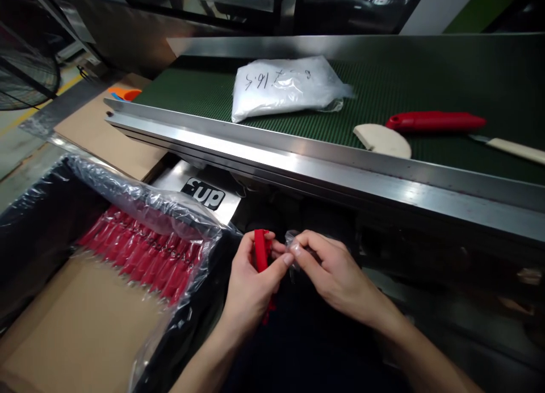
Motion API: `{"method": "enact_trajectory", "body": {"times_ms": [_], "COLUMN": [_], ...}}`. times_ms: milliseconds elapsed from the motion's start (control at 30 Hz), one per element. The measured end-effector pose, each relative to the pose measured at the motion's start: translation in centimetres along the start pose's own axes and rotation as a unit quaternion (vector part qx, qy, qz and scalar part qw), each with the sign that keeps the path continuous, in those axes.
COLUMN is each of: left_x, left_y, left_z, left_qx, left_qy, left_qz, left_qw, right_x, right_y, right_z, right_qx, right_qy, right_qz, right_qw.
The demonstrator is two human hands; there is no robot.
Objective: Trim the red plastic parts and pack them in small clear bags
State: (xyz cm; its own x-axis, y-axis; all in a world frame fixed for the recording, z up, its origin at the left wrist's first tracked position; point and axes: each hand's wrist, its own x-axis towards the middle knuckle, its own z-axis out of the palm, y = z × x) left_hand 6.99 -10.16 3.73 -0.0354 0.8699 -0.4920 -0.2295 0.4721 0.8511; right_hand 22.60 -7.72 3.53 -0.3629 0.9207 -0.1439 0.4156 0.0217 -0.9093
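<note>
My left hand [249, 288] is closed around a narrow red plastic piece [260, 254], which stands up between its fingers. More red shows below that hand, but its full shape is hidden. Pinched between the thumb and fingers of my right hand [336, 271] is a small clear plastic bag [291, 238]. The left thumb tip meets the bag's edge, so both hands are close together in front of the conveyor's metal rail [272, 149].
A lined box [213, 256] at left holds a row of red bagged items [145, 254]. On the green conveyor [183, 83] lie a white plastic package [283, 89], a cream curved piece [383, 141], a red handle [438, 121] and a cream-handled tool [517, 150]. A fan [25, 69] stands far left.
</note>
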Motion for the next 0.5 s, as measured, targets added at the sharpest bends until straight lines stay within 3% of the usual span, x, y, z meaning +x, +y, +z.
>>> {"method": "enact_trajectory", "body": {"times_ms": [167, 300, 367, 433, 500], "left_x": [0.5, 1.2, 1.2, 1.0, 0.7], "left_y": [-0.3, -0.7, -1.0, -1.4, -1.9], "left_z": [-0.1, -0.1, -0.2, -0.5, -0.8], "left_qx": [0.062, 0.152, 0.208, 0.257, 0.294], "left_qy": [0.022, 0.08, 0.079, 0.043, -0.001], "left_qz": [0.029, 0.114, 0.161, 0.2, 0.227], "left_qw": [0.997, 0.979, 0.962, 0.945, 0.928], "right_x": [-0.3, -0.6, -0.6, -0.6, -0.4], "right_y": [0.2, -0.3, -0.9, -1.8, -2.4], "right_z": [-0.2, -0.5, -0.8, -1.1, -1.4], "right_qx": [-0.033, -0.065, -0.076, -0.087, -0.071], "right_qy": [0.026, 0.132, 0.171, 0.123, 0.027], "right_qz": [0.006, -0.031, -0.041, -0.043, -0.045], "right_qw": [0.999, 0.989, 0.981, 0.988, 0.996]}}
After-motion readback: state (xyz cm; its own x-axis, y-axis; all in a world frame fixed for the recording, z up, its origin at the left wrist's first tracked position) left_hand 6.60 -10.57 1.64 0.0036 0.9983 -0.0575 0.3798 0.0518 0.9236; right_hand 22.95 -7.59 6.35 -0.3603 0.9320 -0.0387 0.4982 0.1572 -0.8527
